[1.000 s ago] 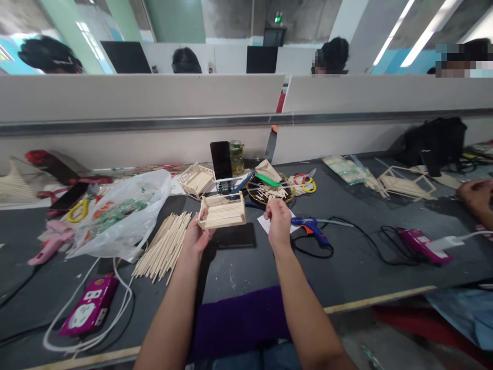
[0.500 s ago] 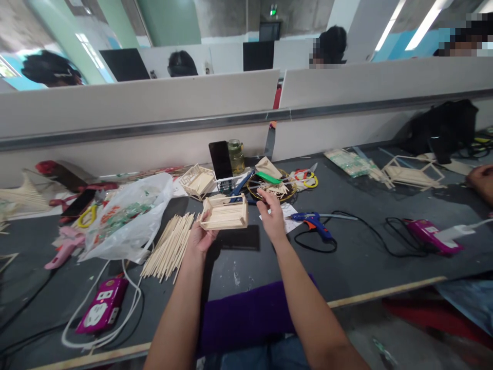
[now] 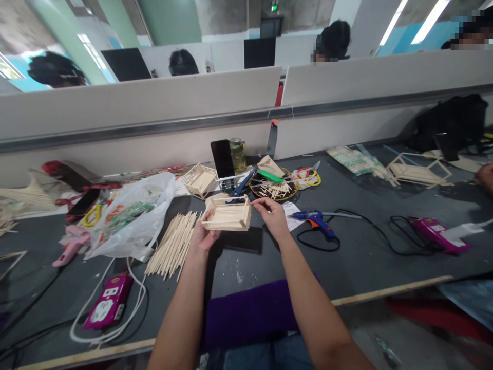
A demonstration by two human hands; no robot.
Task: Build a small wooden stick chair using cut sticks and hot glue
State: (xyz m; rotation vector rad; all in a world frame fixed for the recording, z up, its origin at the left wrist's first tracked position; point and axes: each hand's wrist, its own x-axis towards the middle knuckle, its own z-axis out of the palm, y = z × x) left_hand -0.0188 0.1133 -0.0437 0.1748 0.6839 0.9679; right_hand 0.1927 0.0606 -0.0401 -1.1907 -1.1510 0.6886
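Observation:
My left hand (image 3: 205,234) grips the left end of a small wooden stick frame (image 3: 227,215), shaped like a tiny bed with low railings, and holds it above the dark table. My right hand (image 3: 272,216) is at the frame's right end, thumb and forefinger pinched together; anything between them is too small to make out. Left of the frame lies a pile of wooden sticks (image 3: 172,245). Behind it are a second stick model (image 3: 199,180) and a round tray (image 3: 296,194) with short stick pieces. A blue glue gun (image 3: 316,222) lies right of my right hand.
A plastic bag (image 3: 131,216), a pink glue gun (image 3: 73,244) and a magenta power strip (image 3: 110,300) with looped cable occupy the left. A phone (image 3: 222,158) stands before a jar (image 3: 239,154). Another power strip (image 3: 435,234) and a person's hand (image 3: 485,177) are at right.
My right hand has closed from spread fingers into a pinch and come close to the frame's right end. My left hand keeps holding the frame; the view has shifted slightly.

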